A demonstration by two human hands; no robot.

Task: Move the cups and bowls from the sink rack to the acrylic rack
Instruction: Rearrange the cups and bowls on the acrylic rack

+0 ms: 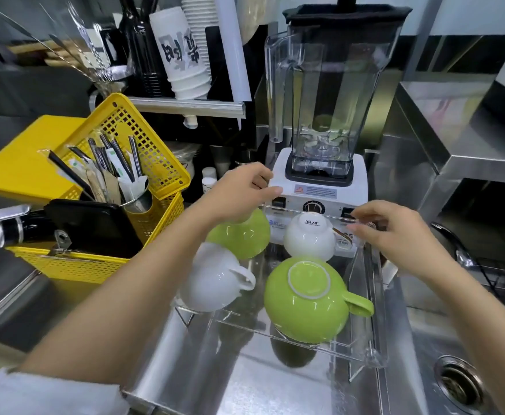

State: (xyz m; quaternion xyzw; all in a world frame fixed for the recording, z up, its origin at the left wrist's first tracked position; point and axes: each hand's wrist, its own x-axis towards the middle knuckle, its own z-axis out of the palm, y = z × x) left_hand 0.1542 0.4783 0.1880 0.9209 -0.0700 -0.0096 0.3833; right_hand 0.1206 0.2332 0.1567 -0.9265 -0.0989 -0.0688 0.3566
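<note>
Yellow basket (95, 205) crowds the left edge, close beside the acrylic rack (368, 310). 4 upturned cups sit on that rack: white cup (215, 280), green cup (242, 235) under the left hand (239, 190), small white cup (311, 235), big green cup (308, 301). Both hands pinch the rack's far rim, right hand (395, 232) at its corner. Blender (326, 115) stands just behind; steel sink (425, 354) lies open to the right.

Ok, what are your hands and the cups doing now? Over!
Left hand and right hand on acrylic rack rim. Four cups upside down on it, nearest green cup. Blender close behind.
</note>
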